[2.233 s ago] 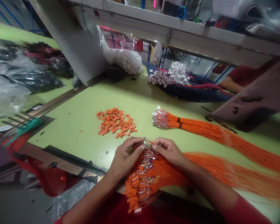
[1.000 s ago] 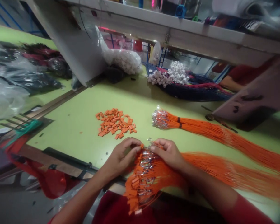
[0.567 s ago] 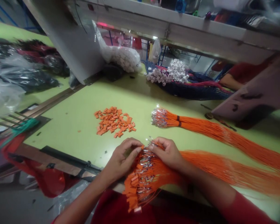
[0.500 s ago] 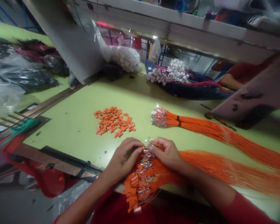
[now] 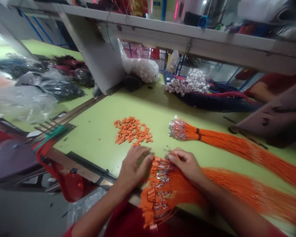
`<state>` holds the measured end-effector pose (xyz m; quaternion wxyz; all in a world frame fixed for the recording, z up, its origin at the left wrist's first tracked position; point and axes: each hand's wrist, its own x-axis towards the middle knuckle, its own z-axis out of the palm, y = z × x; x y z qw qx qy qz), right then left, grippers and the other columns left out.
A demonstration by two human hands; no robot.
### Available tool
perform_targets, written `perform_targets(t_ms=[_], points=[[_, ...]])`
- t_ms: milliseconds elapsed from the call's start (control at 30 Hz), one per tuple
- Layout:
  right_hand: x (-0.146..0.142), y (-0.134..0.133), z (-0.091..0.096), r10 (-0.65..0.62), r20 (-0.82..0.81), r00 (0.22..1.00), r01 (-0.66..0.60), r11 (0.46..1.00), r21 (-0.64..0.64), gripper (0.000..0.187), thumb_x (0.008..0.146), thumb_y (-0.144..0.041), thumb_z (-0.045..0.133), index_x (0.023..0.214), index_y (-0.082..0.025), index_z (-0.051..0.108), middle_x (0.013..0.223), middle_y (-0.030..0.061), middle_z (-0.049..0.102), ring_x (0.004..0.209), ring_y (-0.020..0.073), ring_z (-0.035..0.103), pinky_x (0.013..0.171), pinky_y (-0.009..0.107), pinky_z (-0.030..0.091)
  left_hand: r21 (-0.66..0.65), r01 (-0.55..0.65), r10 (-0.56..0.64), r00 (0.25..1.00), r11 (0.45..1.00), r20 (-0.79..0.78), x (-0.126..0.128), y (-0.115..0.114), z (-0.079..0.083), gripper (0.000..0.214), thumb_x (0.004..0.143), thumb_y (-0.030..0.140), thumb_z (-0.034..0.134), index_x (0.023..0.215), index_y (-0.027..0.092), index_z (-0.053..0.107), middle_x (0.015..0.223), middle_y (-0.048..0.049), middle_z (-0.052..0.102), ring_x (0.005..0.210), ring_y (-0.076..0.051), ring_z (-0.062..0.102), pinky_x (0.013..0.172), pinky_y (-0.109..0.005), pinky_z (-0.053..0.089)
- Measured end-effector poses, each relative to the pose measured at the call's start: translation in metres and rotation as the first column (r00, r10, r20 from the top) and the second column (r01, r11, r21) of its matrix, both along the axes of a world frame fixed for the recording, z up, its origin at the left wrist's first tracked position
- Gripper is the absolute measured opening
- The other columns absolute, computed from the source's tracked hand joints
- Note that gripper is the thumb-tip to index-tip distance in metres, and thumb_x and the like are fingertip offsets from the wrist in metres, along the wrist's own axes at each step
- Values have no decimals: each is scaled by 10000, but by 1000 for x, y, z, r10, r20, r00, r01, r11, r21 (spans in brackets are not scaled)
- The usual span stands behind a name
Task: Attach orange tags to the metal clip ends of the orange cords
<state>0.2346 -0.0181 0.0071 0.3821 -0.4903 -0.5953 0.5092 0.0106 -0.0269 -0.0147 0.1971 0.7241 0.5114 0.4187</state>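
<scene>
My right hand [image 5: 186, 164] pinches a few orange wires with metal-tipped ends near the top of a fanned wire bundle [image 5: 187, 189]. My left hand [image 5: 134, 167] is curved beside the bundle's tip, its thumb and forefinger apart with nothing visible between them. Orange connector housings [image 5: 151, 194] sit on many wire ends along the bundle's left side, next to bare metal terminals [image 5: 164, 176]. Just beyond my left hand lies a loose pile of orange housings [image 5: 133, 131] on the green table [image 5: 98, 108].
A second orange wire bundle [image 5: 222, 141], tied with black bands, lies behind my right hand. Dark wires with white connectors [image 5: 198, 80] and a clear bag of white parts [image 5: 144, 69] are at the back. A red-handled tool [image 5: 72, 187] hangs at the left edge. Another person's arm [image 5: 262, 92] shows far right.
My left hand has drawn away leftward from the wire ends, its thumb and forefinger parting from the bundle. My right hand keeps its pinch. The whole view has shifted.
</scene>
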Motion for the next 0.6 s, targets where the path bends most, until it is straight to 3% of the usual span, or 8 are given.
perform_targets(t_ms=[67,133,267,400,500,600], points=[[-1,0,0,-31,-48,998,27,996,-81,306,803,-477,720,806,-172,741,795,35,676,754,178,601,725,305,467,91,-119,134,972,989,-193,-16,13,-4,178,919,266,570,1058,217,670,1031,-102,666,994,-278,573,861,-438,458],[-2,0,-1,-36,-98,995,18,984,-176,329,765,-486,754,876,-177,737,774,25,702,708,166,616,704,304,483,141,-152,193,913,978,-360,-29,26,-6,158,922,263,544,965,206,686,972,-110,651,935,-287,560,837,-448,448],[0,1,-1,-20,-137,990,-12,973,-230,385,728,-501,781,918,-174,712,719,13,715,662,151,640,707,312,509,169,-44,133,812,985,-568,-34,38,-5,232,936,222,473,806,196,663,848,-114,634,799,-272,527,757,-427,442],[4,3,1,19,-151,988,-55,970,-238,419,726,-517,777,949,-170,702,758,30,732,681,156,657,708,312,503,167,49,83,710,985,-700,-29,36,-5,230,894,106,457,781,197,636,761,-101,602,722,-251,504,685,-386,431],[3,3,1,21,-143,990,-55,971,-234,386,727,-524,777,845,-169,680,710,7,694,629,129,608,653,277,468,110,71,27,716,991,-697,-27,34,-7,244,861,46,441,814,182,638,790,-105,588,726,-247,505,646,-358,423],[0,2,1,10,-143,990,-41,975,-218,377,745,-525,765,788,-169,648,679,-17,647,591,105,543,605,250,417,29,75,-43,804,997,-593,-27,31,-6,266,873,49,416,754,180,614,792,-97,562,727,-235,510,626,-341,424]])
